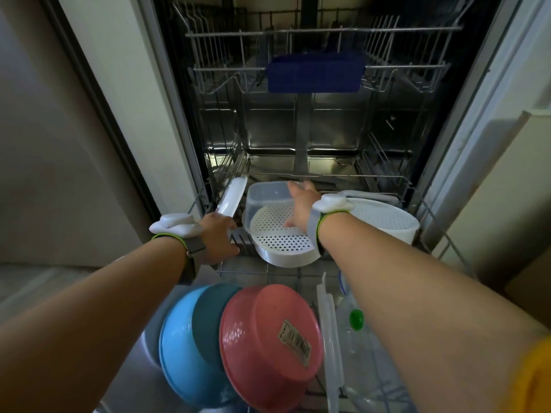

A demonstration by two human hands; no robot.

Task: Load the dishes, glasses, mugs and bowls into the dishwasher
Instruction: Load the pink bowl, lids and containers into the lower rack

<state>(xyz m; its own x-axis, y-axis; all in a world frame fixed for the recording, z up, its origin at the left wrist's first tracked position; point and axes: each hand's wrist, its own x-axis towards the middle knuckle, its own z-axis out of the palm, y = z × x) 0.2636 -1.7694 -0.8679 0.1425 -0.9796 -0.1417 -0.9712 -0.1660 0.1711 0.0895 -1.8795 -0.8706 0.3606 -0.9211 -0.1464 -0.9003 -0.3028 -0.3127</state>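
Dishwasher open, lower rack (441, 251) pulled out, upper rack (322, 68) above and beyond both hands with a blue holder (316, 73) at its front. Left hand (219, 238) at the left side of the lower rack, fingers curled round the bottom end of a long white lid (231, 198) standing on edge; the lid rising away from the hand toward the back of the rack. Right hand (301, 205) reaching forward, fingers stretched out and apart, resting on the far rim of a clear plastic container (268, 193) lying on its side; whether the fingertips hook over that rim, cannot tell. Just under the right palm, a white perforated strainer tray (283, 236) tipped against the container. Right of the right wrist, a round white perforated basket (384, 223), touching or very close to the forearm. White bands on both wrists. Nearer than the hands, below the left forearm, three bowls standing on edge in a row: light blue bowl (179, 353), teal bowl (211, 323), pink bowl (268, 347) with a barcode sticker on its base. Under the right forearm, clear plastic lids (329, 338) upright in the tines, and a clear item with a green cap (356, 319).
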